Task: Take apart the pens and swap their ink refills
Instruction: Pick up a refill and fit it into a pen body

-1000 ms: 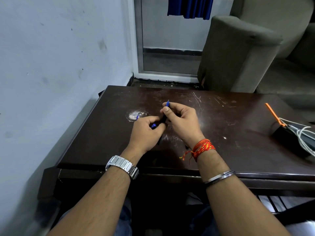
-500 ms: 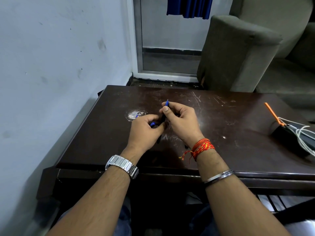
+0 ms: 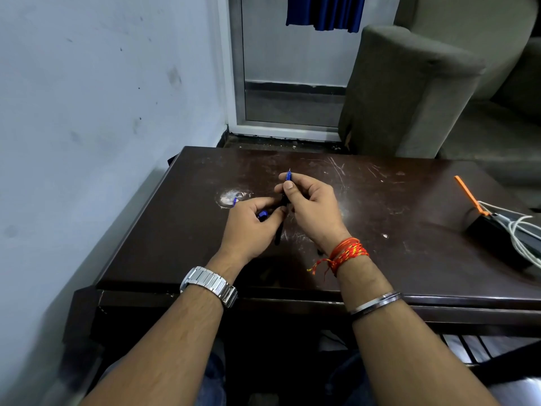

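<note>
A dark brown table [image 3: 380, 230], scratched and scuffed with a pale worn patch, stands against a grey-white wall [image 3: 87, 112]; a grey armchair [image 3: 415, 92] sits beyond. Above the table, the right hand [image 3: 313, 209] pinches a dark pen [image 3: 282, 206], blue tip up. The left hand [image 3: 251, 224] is curled around blue pen parts [image 3: 262, 214].

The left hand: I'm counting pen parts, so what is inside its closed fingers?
The left hand is curled around blue pen pieces: one blue bit peeks out by the thumb, another past the knuckles. Anything else in the palm is covered.
</note>
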Available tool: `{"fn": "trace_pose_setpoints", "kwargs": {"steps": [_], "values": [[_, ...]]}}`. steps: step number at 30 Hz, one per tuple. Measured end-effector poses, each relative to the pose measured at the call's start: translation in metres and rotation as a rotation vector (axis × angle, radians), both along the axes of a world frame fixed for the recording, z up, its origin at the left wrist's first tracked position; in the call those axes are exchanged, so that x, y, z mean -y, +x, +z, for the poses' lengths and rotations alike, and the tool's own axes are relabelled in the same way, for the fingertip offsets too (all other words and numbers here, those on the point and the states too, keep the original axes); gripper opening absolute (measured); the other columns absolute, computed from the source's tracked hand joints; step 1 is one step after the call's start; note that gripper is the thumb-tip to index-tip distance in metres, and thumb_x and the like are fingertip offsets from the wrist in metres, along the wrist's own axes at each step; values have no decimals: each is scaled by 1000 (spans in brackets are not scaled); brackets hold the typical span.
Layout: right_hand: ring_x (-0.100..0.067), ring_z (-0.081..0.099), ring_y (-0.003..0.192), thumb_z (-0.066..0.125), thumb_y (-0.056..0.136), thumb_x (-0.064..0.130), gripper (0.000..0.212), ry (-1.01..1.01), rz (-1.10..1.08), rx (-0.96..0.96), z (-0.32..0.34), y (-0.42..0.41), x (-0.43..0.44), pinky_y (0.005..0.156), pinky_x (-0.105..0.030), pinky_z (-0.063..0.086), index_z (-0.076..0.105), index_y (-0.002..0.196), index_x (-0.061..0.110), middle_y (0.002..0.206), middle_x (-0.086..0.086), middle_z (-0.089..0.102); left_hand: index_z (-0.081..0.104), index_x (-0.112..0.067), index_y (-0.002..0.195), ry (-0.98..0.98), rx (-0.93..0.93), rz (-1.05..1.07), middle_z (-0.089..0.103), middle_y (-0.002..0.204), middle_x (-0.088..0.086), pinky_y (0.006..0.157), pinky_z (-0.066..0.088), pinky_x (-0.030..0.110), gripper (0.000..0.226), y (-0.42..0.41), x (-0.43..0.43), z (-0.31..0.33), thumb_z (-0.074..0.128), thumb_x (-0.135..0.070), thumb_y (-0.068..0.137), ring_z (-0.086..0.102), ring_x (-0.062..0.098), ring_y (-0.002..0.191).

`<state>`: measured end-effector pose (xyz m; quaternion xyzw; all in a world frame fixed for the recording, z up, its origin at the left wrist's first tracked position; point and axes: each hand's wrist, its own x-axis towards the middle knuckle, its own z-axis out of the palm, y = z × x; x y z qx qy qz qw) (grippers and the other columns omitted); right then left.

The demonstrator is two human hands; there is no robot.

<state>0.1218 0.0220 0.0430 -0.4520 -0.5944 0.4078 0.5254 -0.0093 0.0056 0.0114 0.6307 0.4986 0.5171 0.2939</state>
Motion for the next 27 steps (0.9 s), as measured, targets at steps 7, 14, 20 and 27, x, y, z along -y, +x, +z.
{"fn": "trace_pose_setpoints", "kwargs": {"steps": [7, 14, 20, 27], "values": [[-2, 64, 73, 53, 101, 13, 17, -15, -6, -16, 0, -1, 1, 60, -16, 51, 67, 102, 23, 83, 10, 70, 79, -22, 94, 12, -28, 11, 71, 75, -22, 65, 44, 7, 12, 2, -1, -2, 73, -17, 85, 66, -7, 73], [-14, 58, 67, 61, 97, 18, 24, 31, -87, 89, 2, 0, 2, 69, -37, 57, 69, 79, 31, 84, 1, 74, 80, -16, 92, 38, -42, 67, 69, 69, -20, 61, 41, 4, 11, 2, 1, 2, 77, -11, 82, 62, -11, 65], [-24, 72, 85, 66, 93, 19, 11, 22, -155, 122, 7, 0, 5, 81, -45, 59, 75, 88, 23, 87, 0, 77, 81, -18, 91, 37, -46, 87, 71, 71, -16, 59, 43, 6, 11, 4, 3, 4, 77, -12, 83, 63, -8, 64], [-16, 73, 90, 70, 91, 24, 16, -17, -155, 90, 4, 1, 2, 85, -39, 60, 75, 105, 19, 91, 5, 76, 80, -19, 92, 20, -71, 88, 73, 72, -12, 58, 44, 7, 10, 3, 4, 3, 76, -15, 84, 67, 0, 66]]}}
